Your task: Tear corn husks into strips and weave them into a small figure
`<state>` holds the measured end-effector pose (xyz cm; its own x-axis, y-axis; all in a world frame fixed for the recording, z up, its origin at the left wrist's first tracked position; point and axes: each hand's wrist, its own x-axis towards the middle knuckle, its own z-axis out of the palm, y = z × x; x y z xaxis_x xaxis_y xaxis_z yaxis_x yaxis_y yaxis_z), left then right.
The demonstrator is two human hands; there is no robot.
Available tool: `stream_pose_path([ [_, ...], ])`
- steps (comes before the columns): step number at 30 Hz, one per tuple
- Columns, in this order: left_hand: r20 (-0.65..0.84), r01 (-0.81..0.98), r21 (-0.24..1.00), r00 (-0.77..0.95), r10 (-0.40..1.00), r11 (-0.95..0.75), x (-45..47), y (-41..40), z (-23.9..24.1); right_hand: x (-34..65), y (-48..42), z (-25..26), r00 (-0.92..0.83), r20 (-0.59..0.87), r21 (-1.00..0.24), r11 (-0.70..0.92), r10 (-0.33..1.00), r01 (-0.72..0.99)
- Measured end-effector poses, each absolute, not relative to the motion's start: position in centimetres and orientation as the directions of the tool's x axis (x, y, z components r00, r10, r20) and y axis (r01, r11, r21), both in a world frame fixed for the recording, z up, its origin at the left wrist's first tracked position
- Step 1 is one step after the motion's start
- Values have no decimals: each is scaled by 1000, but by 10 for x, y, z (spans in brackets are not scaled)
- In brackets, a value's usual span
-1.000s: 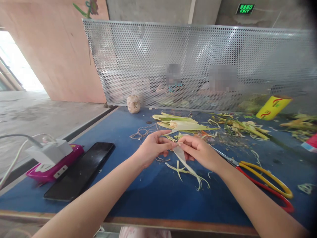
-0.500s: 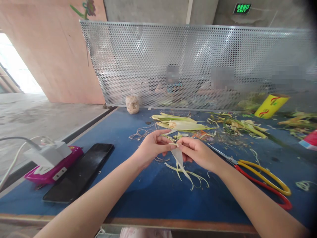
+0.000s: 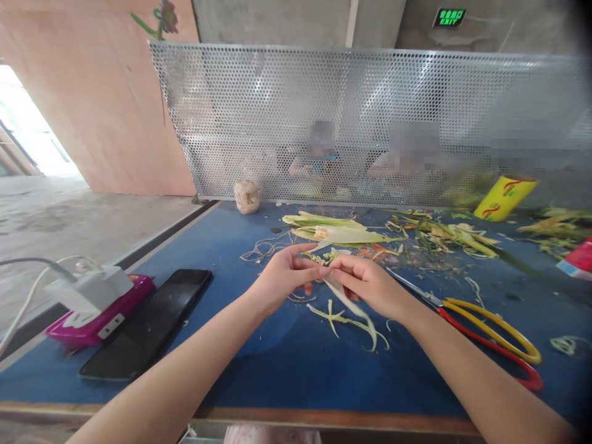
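Between my two hands hangs a pale strip of corn husk (image 3: 351, 303), its top end pinched in the fingertips. My left hand (image 3: 291, 271) is closed on the strip from the left, thumb against the fingers. From the right, my right hand (image 3: 361, 275) pinches the same strip, and its lower fingers are partly hidden behind it. Thin husk shreds (image 3: 333, 317) lie on the blue table just below the hands. Beyond the fingers rest larger green-white husk leaves (image 3: 342, 231). Scissors (image 3: 490, 320) with one yellow and one red handle lie beside my right forearm.
A black phone (image 3: 150, 324) and a purple power strip (image 3: 104, 311) with a white plug are at left. Twine (image 3: 263, 248), a wrapped jar-like object (image 3: 246, 196) and a yellow roll (image 3: 505, 197) lie farther back. Behind a perforated metal screen (image 3: 277, 111) people sit.
The husk strip now looks narrower, and its lower end has swung to the right. My fingertips have come closer together at its top. Both forearms stay nearly in place.
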<state>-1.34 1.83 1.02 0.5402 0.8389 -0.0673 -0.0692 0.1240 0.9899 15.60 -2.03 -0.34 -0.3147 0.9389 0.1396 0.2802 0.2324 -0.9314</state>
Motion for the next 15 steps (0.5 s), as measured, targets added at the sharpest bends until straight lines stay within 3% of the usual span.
stream_pose_path([
  [15, 3, -5, 1000, 551, 834, 0, -13, 20, 8, 155, -21, -3, -312, 100, -955, 179, 945, 238],
])
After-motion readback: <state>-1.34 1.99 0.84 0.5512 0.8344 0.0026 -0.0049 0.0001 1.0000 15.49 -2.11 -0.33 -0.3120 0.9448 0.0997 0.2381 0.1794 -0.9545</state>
